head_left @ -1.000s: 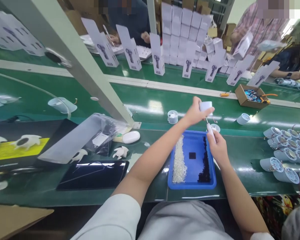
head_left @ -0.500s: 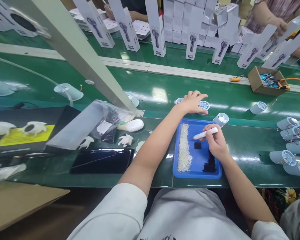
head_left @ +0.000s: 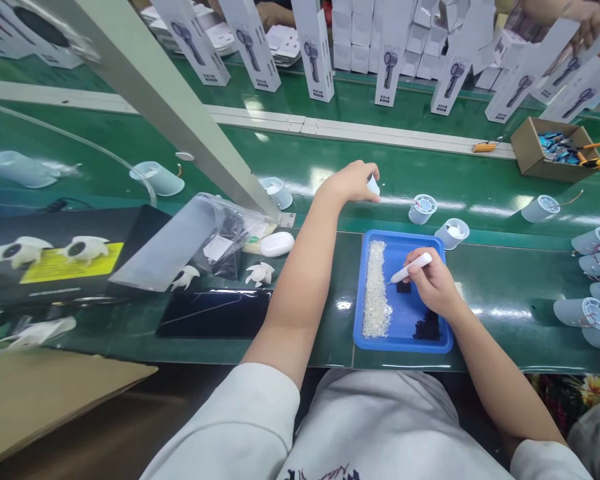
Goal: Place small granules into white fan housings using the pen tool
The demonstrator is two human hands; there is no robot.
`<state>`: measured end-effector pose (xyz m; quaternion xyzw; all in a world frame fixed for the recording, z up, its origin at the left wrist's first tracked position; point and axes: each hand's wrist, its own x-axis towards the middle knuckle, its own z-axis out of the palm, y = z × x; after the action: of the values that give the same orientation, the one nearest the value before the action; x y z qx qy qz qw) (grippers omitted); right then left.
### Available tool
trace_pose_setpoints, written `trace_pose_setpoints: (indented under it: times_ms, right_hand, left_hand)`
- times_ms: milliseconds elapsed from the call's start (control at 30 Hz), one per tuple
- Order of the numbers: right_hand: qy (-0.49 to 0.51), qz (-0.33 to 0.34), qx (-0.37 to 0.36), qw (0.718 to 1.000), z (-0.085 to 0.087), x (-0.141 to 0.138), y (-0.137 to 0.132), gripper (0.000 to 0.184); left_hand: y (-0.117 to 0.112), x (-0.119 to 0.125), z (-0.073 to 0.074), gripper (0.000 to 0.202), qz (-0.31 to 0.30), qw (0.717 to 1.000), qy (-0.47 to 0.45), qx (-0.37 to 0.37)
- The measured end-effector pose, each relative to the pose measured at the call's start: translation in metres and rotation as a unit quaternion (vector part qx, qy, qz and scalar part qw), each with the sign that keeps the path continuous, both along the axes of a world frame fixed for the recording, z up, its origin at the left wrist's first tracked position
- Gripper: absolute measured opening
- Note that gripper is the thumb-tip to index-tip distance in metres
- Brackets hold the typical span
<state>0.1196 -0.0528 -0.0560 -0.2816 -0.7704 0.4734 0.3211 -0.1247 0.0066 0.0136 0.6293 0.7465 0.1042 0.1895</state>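
Note:
My left hand [head_left: 353, 181] reaches to the far side of the bench, its fingers curled around a light blue plastic cylinder [head_left: 374, 185] that they mostly hide. Over the blue tray [head_left: 409, 340], my right hand [head_left: 433, 285] grips a white pen-like tool [head_left: 412, 267] with its thin tip pointing down and left. That tip hovers near a strip of clear small beads [head_left: 375, 293] along the tray's left side. Below the tool lies a small black square [head_left: 403, 288], and a heap of black bits [head_left: 427, 327] fills the lower right corner. Another blue cylinder [head_left: 423, 209] stands just beyond the tray.
A slanted metal post [head_left: 180, 113] rises left of my left arm. Past it lie a plastic bag [head_left: 220, 233], a white computer mouse [head_left: 277, 244] and a dark glossy panel [head_left: 213, 313]. Several blue cylinders [head_left: 583, 312] crowd the right. White boxes [head_left: 313, 67] line the back.
My left hand has moved left off one blue cylinder and closed around the one beside it. My right hand stays over the tray with the tool. The view has shifted slightly.

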Motion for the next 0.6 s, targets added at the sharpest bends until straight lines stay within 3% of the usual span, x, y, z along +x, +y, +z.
trace_pose_setpoints:
  times_ms: [267, 433, 600]
  right_hand:
    - [-0.041, -0.087, 0.196, 0.976, 0.004, -0.002, 0.005, 0.017]
    - [-0.032, -0.11, 0.212, 0.971, 0.011, 0.001, 0.012, 0.014]
    - [0.026, -0.262, 0.228, 0.937, 0.013, 0.017, 0.021, 0.016]
  left_hand:
    - [-0.006, 0.007, 0.013, 0.052, -0.011, 1.0, -0.015, 0.025]
    - [-0.007, 0.015, 0.018, 0.051, -0.033, 0.999, -0.021, 0.014]
    - [-0.008, 0.018, 0.018, 0.049, -0.03, 0.999, -0.032, 0.023]
